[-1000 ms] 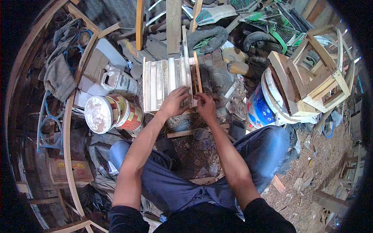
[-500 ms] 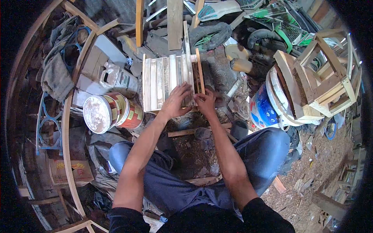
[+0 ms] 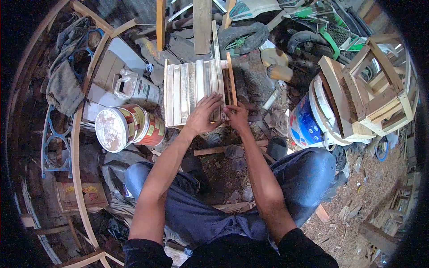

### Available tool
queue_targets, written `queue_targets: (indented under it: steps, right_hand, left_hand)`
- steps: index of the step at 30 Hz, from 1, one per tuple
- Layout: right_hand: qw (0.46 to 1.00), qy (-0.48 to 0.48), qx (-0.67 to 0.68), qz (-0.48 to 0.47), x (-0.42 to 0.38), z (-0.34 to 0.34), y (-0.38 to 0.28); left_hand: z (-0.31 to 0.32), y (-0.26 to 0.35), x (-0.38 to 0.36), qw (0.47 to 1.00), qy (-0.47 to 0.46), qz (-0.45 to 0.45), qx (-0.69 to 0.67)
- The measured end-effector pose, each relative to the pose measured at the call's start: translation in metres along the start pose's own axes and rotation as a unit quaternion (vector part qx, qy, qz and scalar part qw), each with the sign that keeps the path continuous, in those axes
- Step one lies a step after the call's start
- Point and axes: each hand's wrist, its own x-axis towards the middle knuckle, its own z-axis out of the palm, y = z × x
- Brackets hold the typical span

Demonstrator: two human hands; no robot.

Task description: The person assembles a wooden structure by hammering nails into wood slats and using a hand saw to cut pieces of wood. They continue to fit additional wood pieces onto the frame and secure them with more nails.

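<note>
A slatted wooden frame (image 3: 182, 91) of pale strips lies on the floor in front of me. My left hand (image 3: 205, 113) rests on its right-hand slats, fingers stretched over the wood. Beside it, my right hand (image 3: 237, 117) is closed, its fingertips pinching at the near end of a long wooden strip (image 3: 216, 47) that reaches past the frame's far side. A narrow edge board (image 3: 231, 80) forms the right side, with a dark gap next to it. The exact contact under my right fingers is partly hidden.
Paint buckets (image 3: 117, 129) and a jug (image 3: 136, 88) stand at left. On the right, a blue-white bucket (image 3: 308, 127) sits beside a wooden stool-like frame (image 3: 380, 89). Motorcycle parts and a tyre (image 3: 243, 38) lie behind; wood scraps litter the floor.
The view has shifted slightly. Both hands stay at nearly the same place on the slatted frame, with little visible finger movement.
</note>
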Motion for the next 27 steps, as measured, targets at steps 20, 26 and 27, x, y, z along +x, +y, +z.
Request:
queue_targets:
  steps: [20, 26, 27]
  right_hand:
    - [0.993, 0.12, 0.015, 0.02, -0.026, -0.058, 0.092]
    - [0.905, 0.15, 0.263, 0.297, -0.093, -0.121, 0.03]
    - [0.946, 0.132, 0.173, 0.242, -0.099, -0.122, 0.038]
  left_hand:
    - [0.059, 0.074, 0.027, 0.995, -0.012, 0.094, 0.029]
    - [0.115, 0.128, 0.02, 0.927, -0.066, -0.219, -0.297]
    - [0.159, 0.104, 0.015, 0.923, -0.072, -0.183, -0.331]
